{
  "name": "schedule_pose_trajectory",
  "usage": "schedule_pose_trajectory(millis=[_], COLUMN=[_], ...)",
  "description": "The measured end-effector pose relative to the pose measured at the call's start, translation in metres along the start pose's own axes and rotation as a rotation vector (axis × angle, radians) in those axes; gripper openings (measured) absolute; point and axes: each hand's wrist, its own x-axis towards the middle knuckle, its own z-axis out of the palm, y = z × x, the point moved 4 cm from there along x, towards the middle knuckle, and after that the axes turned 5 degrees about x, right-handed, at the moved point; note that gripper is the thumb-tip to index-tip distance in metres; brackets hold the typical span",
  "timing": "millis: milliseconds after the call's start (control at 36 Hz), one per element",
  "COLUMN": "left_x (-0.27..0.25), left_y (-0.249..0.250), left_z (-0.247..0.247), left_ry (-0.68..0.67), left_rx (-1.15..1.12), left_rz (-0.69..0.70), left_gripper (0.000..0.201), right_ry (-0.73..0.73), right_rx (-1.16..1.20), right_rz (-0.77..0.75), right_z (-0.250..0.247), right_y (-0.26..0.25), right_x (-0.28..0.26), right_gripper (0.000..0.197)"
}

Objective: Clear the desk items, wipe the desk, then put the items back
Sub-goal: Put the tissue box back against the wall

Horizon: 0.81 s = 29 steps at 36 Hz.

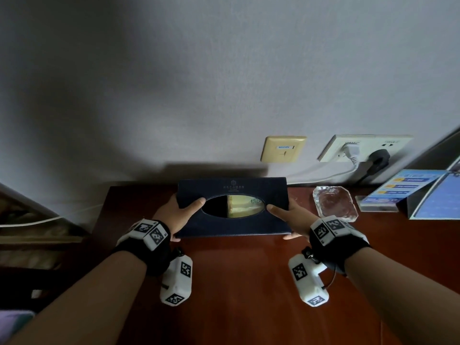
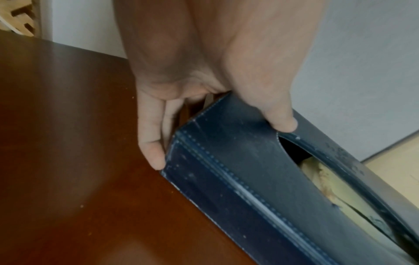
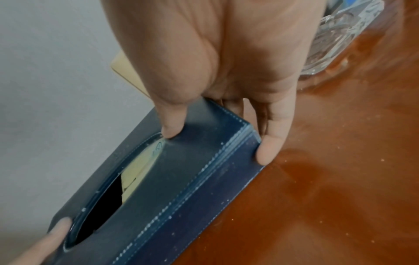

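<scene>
Right now you have the tissue box [image 1: 231,226] between both hands, toward the back edge of the desk [image 1: 236,282], close under the wall [image 1: 174,95]. Whether its base rests on the wood or is just off it, I cannot tell.

- Axis: the box's long side runs left to right, parallel to the back edge. Each hand takes one short end, so neither arm is nearer.
- Left hand [image 1: 174,215]: clamped on the left end, thumb [image 2: 281,123] pressed on the top panel at the rim of the oval opening, fingers [image 2: 152,143] held together down the end face.
- Right hand [image 1: 291,217]: mirrors it, thumb [image 3: 172,129] on top by the opening, fingers [image 3: 269,148] together against the right end.
- Right side: the glass ashtray [image 1: 334,204] stands just beside your right knuckles, and a blue card stand [image 1: 403,189] lies farther toward the right edge. That side is tight.
- Left side: the desk's left edge falls just past your left hand.
- Behind: wall and a plugged socket [image 1: 361,148], so no room there.

Judgement: the open room is up and toward the near edge, between your forearms. Keep the box level and mind the ashtray if you swing right.
</scene>
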Motion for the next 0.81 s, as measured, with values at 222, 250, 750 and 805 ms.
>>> schedule_pose_trajectory(millis=[222,250,750,805], left_x=[0.004,0.003,0.016,0.017], left_y=[0.005,0.006,0.015,0.017], left_z=[0.000,0.000,0.008,0.009], left_ry=[0.015,0.020,0.037,0.039], left_rx=[0.088,0.108,0.181,0.184], left_rz=[0.025,0.036,0.138,0.153], left_gripper=[0.074,0.074,0.065,0.064], right_ry=[0.045,0.055,0.136,0.142], right_rx=[-0.040,-0.036,0.009,-0.019], right_rz=[0.015,0.013,0.053,0.038], right_z=[0.002,0.002,-0.008,-0.010], right_y=[-0.008,-0.008,-0.007,-0.007], right_x=[0.001,0.003,0.010,0.012], right_gripper=[0.068,0.067,0.056,0.055])
